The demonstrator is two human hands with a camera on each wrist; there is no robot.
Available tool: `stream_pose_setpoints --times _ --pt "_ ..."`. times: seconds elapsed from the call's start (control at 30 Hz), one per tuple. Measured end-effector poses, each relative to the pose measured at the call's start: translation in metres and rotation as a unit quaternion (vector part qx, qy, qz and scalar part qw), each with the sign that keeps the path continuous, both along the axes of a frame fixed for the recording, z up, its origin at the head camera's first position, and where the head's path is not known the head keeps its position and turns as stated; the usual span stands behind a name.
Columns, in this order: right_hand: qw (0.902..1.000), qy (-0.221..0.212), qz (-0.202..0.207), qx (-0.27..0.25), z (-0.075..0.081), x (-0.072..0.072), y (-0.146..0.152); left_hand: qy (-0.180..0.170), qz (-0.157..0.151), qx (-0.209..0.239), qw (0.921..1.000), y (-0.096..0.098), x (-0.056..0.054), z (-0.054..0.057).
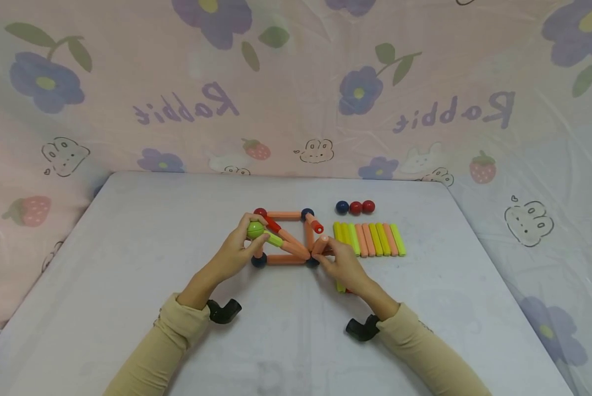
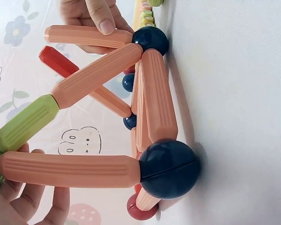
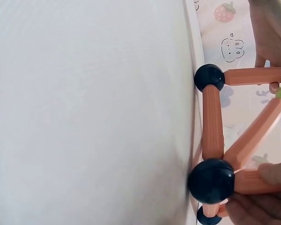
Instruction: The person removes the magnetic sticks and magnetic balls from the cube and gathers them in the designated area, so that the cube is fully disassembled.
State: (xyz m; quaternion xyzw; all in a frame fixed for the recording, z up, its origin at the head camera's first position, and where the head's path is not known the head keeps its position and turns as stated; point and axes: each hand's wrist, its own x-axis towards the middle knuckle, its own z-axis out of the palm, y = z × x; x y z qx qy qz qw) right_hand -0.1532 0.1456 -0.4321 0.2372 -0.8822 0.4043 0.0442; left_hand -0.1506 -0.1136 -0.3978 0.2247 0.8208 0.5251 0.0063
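Note:
A frame of orange magnetic sticks [image 1: 286,259] and dark blue balls [image 2: 170,168] lies on the table. My left hand [image 1: 233,252] holds a green ball [image 1: 255,230] raised above the frame's left side. From that ball an orange stick [image 2: 70,168] drops to the near left blue ball, while a light green stick [image 2: 28,123] joined to an orange one slopes down to the near right blue ball [image 3: 211,180]. My right hand [image 1: 345,267] pinches an orange stick [image 2: 89,36] standing up from this near right ball. A red-ended stick [image 1: 318,226] rises at the far right corner.
Right of the frame lies a row of yellow, green and orange sticks [image 1: 370,240]. Behind it sit a dark blue ball [image 1: 342,207] and two red balls [image 1: 362,207]. Another yellow stick [image 1: 340,286] is partly hidden under my right hand. A patterned curtain [image 1: 276,110] surrounds the white table [image 1: 286,341].

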Motion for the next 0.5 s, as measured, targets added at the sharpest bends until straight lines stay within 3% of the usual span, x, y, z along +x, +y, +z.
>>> stream_pose_setpoints --times 0.5 --pt "0.9997 0.017 -0.005 0.017 -0.0015 0.0049 -0.0011 0.003 0.001 -0.003 1.0 0.0 -0.0004 -0.0001"
